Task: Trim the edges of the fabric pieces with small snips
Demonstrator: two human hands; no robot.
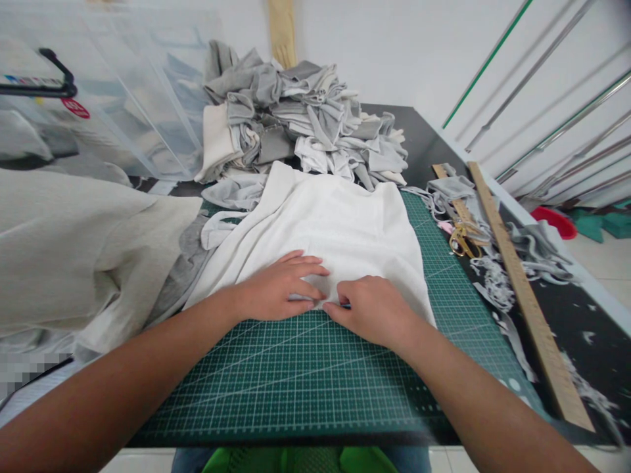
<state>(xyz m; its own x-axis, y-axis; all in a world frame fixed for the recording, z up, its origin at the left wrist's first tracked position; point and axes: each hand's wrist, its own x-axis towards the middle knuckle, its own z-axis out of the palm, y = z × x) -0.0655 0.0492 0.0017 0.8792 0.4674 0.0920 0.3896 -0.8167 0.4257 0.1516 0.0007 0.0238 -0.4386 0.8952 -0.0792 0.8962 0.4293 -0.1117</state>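
A white piece of cloth (325,226) lies spread over the green cutting mat (305,374). My left hand (276,289) rests flat on the cloth's near edge, fingers spread and pointing right. My right hand (369,309) sits right beside it with fingers curled on the same edge, and something thin and blue (346,305) shows just under its fingertips. What that thing is I cannot make out. The two hands nearly touch.
A heap of grey and white fabric pieces (300,118) fills the back of the table. Beige and grey cloth (83,249) lies at the left. At the right lie gold scissors (461,240), a long wooden ruler (527,295) and fabric scraps (493,276). Clear plastic bins (123,98) stand back left.
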